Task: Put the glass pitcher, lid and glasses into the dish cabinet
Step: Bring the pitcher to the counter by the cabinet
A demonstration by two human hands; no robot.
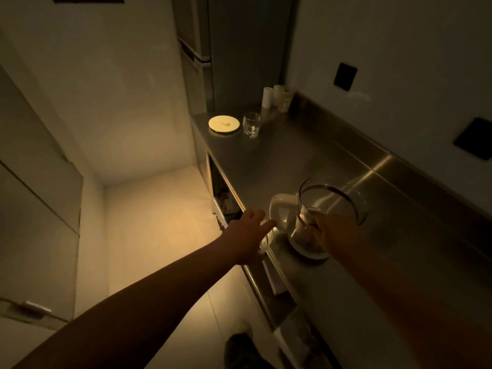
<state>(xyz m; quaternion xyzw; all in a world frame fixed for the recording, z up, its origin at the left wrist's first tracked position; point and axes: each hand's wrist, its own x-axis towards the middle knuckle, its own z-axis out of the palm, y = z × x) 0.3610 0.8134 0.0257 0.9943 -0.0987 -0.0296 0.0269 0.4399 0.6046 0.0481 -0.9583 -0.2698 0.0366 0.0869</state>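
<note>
**Both hands at the pitcher on the steel counter**

Nearest us, on the front edge of the steel counter (pixel 306 161), stands the glass pitcher (pixel 323 222), upright, its white handle (pixel 279 211) turned toward the aisle. We take the pitcher as our landmark. Our right hand (pixel 328 235) is against its near wall, fingers curled on the rim, thumb over the glass, so we grip the pitcher there. Our left hand (pixel 249 233) reaches in from the aisle side with fingers stretched out and relaxed; the fingertips (pixel 270 223) come right up to the lower part of the handle, and we cannot tell whether they touch it. Under that hand, just left of the pitcher at the counter edge, a pale rounded shape shows; it is too hidden and dim for us to name.

Below and left of the pitcher, under the counter, a cabinet opening (pixel 226 198) gapes dark, with something unclear inside.

Farther along the counter beyond the pitcher, well apart from it, one clear drinking glass (pixel 251 125) stands upright. Just left of that glass lies the round white lid (pixel 224 124), flat on the steel.

Beyond the glass, at the back corner, a few pale containers (pixel 277 98) stand close together. Behind them rises a tall grey refrigerator (pixel 234 49).
</note>
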